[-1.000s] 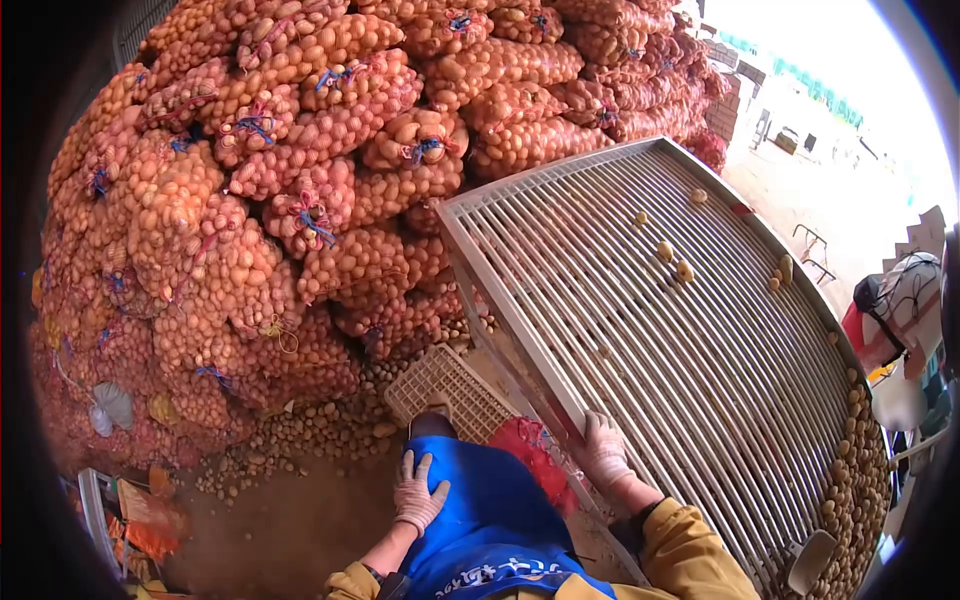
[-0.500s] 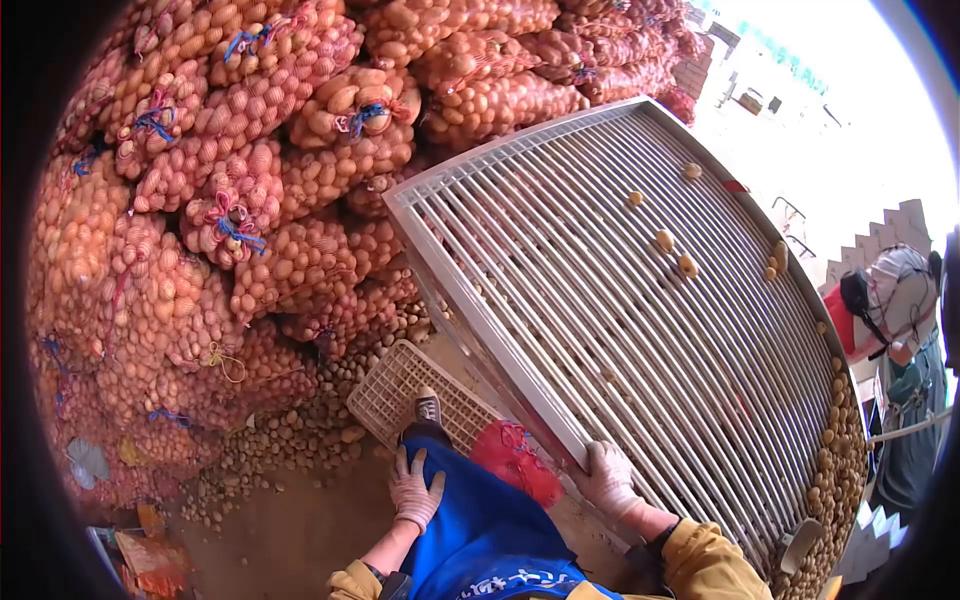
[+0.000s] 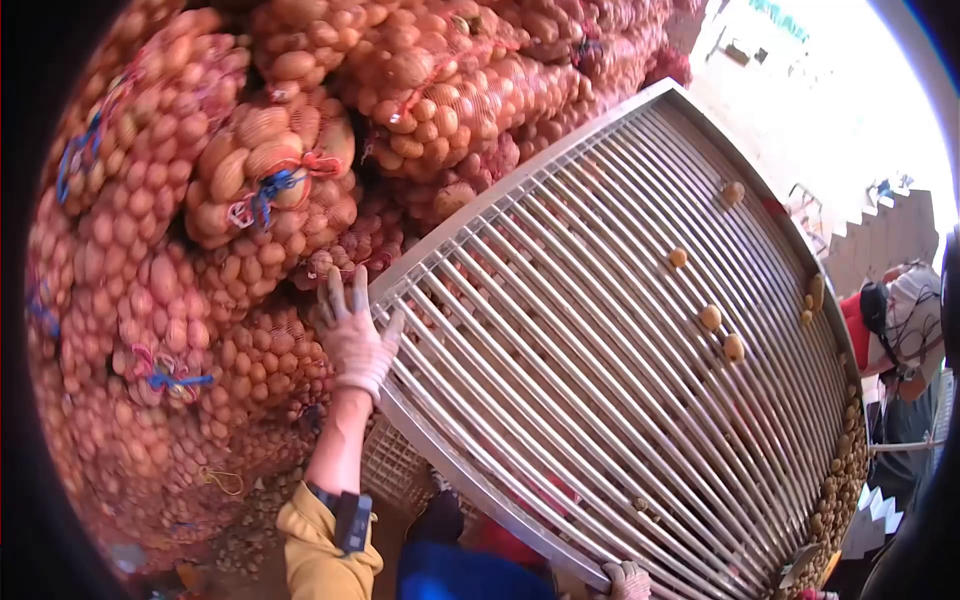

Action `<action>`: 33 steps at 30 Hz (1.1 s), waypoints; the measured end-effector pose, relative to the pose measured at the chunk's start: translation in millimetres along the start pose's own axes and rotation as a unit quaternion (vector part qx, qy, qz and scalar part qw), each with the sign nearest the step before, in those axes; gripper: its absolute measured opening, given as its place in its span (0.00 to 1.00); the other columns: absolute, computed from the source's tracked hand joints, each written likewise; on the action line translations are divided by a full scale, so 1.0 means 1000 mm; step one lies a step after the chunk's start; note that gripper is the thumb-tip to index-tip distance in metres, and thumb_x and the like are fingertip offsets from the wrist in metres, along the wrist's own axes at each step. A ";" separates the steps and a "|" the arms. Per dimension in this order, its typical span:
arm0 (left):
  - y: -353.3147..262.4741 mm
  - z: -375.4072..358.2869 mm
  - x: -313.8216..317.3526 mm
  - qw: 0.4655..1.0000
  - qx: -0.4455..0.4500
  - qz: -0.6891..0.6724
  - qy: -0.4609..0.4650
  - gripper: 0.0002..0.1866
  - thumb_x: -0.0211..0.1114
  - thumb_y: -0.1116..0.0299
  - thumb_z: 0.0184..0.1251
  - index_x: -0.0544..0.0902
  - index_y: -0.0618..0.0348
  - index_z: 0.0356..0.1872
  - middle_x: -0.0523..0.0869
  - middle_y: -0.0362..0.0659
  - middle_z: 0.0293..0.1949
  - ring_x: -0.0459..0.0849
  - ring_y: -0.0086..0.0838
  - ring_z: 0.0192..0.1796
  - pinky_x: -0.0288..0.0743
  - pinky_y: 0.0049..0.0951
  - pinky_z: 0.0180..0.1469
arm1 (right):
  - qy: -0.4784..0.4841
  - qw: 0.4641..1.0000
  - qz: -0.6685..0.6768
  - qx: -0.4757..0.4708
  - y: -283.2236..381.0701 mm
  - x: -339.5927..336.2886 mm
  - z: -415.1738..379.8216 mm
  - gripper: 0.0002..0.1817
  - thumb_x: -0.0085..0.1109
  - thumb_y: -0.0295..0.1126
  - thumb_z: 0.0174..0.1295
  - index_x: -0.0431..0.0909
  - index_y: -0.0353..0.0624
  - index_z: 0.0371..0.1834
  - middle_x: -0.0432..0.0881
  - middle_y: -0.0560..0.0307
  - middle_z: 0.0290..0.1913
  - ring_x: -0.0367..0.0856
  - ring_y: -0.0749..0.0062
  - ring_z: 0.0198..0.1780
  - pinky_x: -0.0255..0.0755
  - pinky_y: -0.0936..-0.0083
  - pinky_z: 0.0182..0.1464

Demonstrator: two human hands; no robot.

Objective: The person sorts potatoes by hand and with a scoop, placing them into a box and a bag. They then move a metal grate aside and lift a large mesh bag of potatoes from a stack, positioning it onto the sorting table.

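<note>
My left hand (image 3: 357, 343), in a pale glove, is at the left corner of the slatted metal potato sorting rack (image 3: 470, 480). Its fingers are spread, with the thumb side over the rim and the fingertips pointing toward the stacked sacks. At the bottom of the view my right hand (image 3: 626, 580), also gloved, is curled over the rack's near edge; the wrist is cut off by the frame. A few loose potatoes (image 3: 734, 347) lie on the bars, and many more potatoes (image 3: 835, 490) are heaped along the right end.
Net sacks of potatoes (image 3: 270, 190) are piled high on the left and behind the rack. A plastic crate (image 3: 393, 462) stands below my left forearm, beside small potatoes (image 3: 250, 525) on the floor. A person (image 3: 900, 330) bends at the far right.
My left hand has risen from my knee to the rack's left corner. My view has shifted closer to the rack and sacks. The right hand stays at the near rim.
</note>
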State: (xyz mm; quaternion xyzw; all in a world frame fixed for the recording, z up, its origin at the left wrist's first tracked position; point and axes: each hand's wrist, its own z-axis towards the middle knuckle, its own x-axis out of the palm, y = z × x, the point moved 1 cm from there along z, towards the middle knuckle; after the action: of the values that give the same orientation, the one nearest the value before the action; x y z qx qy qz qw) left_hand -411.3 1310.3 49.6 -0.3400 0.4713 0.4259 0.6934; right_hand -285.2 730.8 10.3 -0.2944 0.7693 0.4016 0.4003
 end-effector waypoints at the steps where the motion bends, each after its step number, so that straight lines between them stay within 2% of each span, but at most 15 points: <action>1: 0.010 0.017 0.012 0.998 0.016 -0.014 0.057 0.41 0.67 0.46 0.57 0.64 0.49 0.71 0.64 0.57 0.69 0.64 0.51 0.70 0.59 0.52 0.69 | 0.023 1.000 0.018 0.007 0.001 -0.005 0.002 0.30 0.70 0.39 0.45 0.74 0.45 0.53 0.76 0.46 0.45 0.75 0.46 0.46 0.70 0.54 0.46; 2: 0.018 0.029 0.022 0.993 0.033 -0.031 0.111 0.41 0.66 0.46 0.58 0.64 0.49 0.71 0.71 0.59 0.65 0.70 0.51 0.66 0.65 0.50 0.65 | 0.041 0.998 0.034 0.015 0.002 -0.008 0.003 0.31 0.70 0.38 0.44 0.74 0.44 0.55 0.75 0.46 0.46 0.74 0.47 0.47 0.70 0.54 0.47; 3: 0.015 0.039 0.012 0.968 -0.052 -0.070 0.235 0.35 0.67 0.48 0.59 0.68 0.52 0.64 0.83 0.59 0.47 0.82 0.53 0.50 0.74 0.49 0.50 | 0.059 0.998 0.025 0.021 -0.002 -0.002 0.000 0.32 0.71 0.37 0.43 0.73 0.43 0.56 0.75 0.46 0.46 0.74 0.47 0.47 0.70 0.54 0.47; 4: 0.022 0.034 0.022 0.986 0.027 -0.063 0.153 0.29 0.68 0.49 0.58 0.72 0.55 0.55 0.85 0.57 0.34 0.83 0.55 0.38 0.75 0.50 0.40 | 0.050 0.998 0.044 0.007 -0.004 -0.002 -0.001 0.34 0.71 0.37 0.42 0.73 0.43 0.57 0.75 0.47 0.47 0.73 0.48 0.48 0.70 0.54 0.48; 7: 0.027 0.037 0.026 0.978 0.006 -0.032 0.207 0.24 0.69 0.51 0.57 0.74 0.57 0.45 0.84 0.57 0.34 0.82 0.54 0.38 0.75 0.50 0.41 | 0.056 0.998 0.032 0.024 0.000 -0.011 0.007 0.35 0.72 0.40 0.40 0.73 0.43 0.55 0.75 0.46 0.45 0.73 0.48 0.47 0.70 0.54 0.47; 9: 0.027 0.037 0.022 0.976 0.012 -0.054 0.210 0.23 0.69 0.52 0.57 0.75 0.60 0.42 0.84 0.58 0.36 0.82 0.55 0.40 0.75 0.50 0.41 | 0.053 0.998 -0.019 -0.018 0.008 -0.024 0.020 0.31 0.76 0.48 0.36 0.79 0.47 0.44 0.78 0.53 0.32 0.79 0.54 0.37 0.75 0.58 0.41; 16: 0.018 0.041 0.016 0.972 0.015 -0.053 0.229 0.26 0.63 0.50 0.63 0.75 0.62 0.51 0.82 0.59 0.42 0.79 0.54 0.46 0.73 0.48 0.47 | 0.139 0.989 -0.022 0.050 0.006 -0.019 0.017 0.35 0.75 0.49 0.34 0.79 0.51 0.50 0.78 0.53 0.39 0.78 0.56 0.44 0.74 0.60 0.49; 19: 0.012 0.048 0.009 0.961 -0.007 -0.056 0.269 0.26 0.63 0.50 0.64 0.75 0.62 0.51 0.82 0.58 0.43 0.80 0.53 0.46 0.73 0.47 0.48 | 0.196 0.973 -0.045 0.112 0.014 -0.026 0.022 0.33 0.72 0.48 0.41 0.78 0.56 0.54 0.78 0.51 0.45 0.76 0.55 0.52 0.73 0.58 0.54; 24: 0.023 0.049 0.013 0.955 0.009 -0.035 0.295 0.26 0.61 0.50 0.65 0.74 0.62 0.53 0.83 0.55 0.46 0.81 0.50 0.47 0.75 0.45 0.49 | 0.312 0.929 -0.054 0.190 0.046 -0.063 0.053 0.26 0.63 0.42 0.53 0.75 0.53 0.58 0.78 0.45 0.51 0.79 0.49 0.54 0.74 0.55 0.55; 26: 0.028 0.046 0.020 0.960 0.034 -0.061 0.272 0.27 0.61 0.49 0.65 0.73 0.62 0.54 0.83 0.56 0.48 0.81 0.50 0.49 0.75 0.45 0.50 | 0.364 0.892 -0.081 0.257 0.058 -0.062 0.070 0.24 0.67 0.44 0.52 0.81 0.49 0.53 0.84 0.47 0.45 0.83 0.50 0.49 0.76 0.57 0.52; 28: 0.023 0.052 0.008 0.952 0.012 -0.045 0.304 0.27 0.60 0.49 0.66 0.73 0.62 0.55 0.83 0.57 0.50 0.81 0.51 0.49 0.75 0.46 0.51 | 0.497 0.826 -0.060 0.260 0.087 -0.087 0.130 0.23 0.61 0.47 0.56 0.85 0.45 0.49 0.85 0.46 0.51 0.84 0.57 0.52 0.77 0.61 0.54; 29: 0.033 0.043 0.020 0.971 0.081 -0.077 0.209 0.26 0.59 0.50 0.67 0.73 0.62 0.55 0.83 0.57 0.49 0.82 0.52 0.47 0.75 0.47 0.50 | 0.485 0.846 -0.010 0.222 0.091 -0.100 0.160 0.23 0.59 0.49 0.58 0.84 0.44 0.49 0.85 0.44 0.48 0.84 0.53 0.51 0.76 0.61 0.54; 30: 0.028 0.052 0.015 0.971 0.094 -0.083 0.202 0.26 0.59 0.50 0.67 0.73 0.62 0.55 0.83 0.57 0.49 0.82 0.52 0.47 0.75 0.47 0.50 | 0.410 0.898 0.054 0.148 0.087 -0.114 0.194 0.25 0.58 0.51 0.60 0.82 0.42 0.49 0.84 0.41 0.47 0.83 0.49 0.50 0.76 0.60 0.54; 31: 0.025 0.055 0.009 0.962 0.059 -0.075 0.256 0.26 0.59 0.50 0.68 0.73 0.62 0.55 0.83 0.57 0.49 0.82 0.52 0.48 0.74 0.46 0.51 | 0.291 0.943 0.082 0.142 0.104 -0.167 0.226 0.24 0.58 0.51 0.60 0.80 0.42 0.49 0.83 0.39 0.47 0.82 0.46 0.50 0.75 0.58 0.54; 33: 0.021 0.053 0.002 0.948 0.008 -0.070 0.310 0.25 0.59 0.51 0.67 0.73 0.63 0.54 0.83 0.57 0.48 0.80 0.52 0.51 0.73 0.45 0.53 | 0.241 0.964 -0.053 0.102 0.124 -0.281 0.275 0.24 0.61 0.51 0.59 0.79 0.44 0.49 0.82 0.43 0.44 0.81 0.46 0.47 0.75 0.54 0.51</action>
State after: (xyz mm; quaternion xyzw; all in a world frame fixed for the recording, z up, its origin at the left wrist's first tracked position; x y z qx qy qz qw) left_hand -410.3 1365.4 63.5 -0.4820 0.6416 0.2465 0.5433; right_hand -134.4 1064.9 198.9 -0.3808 0.8629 0.2166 0.2520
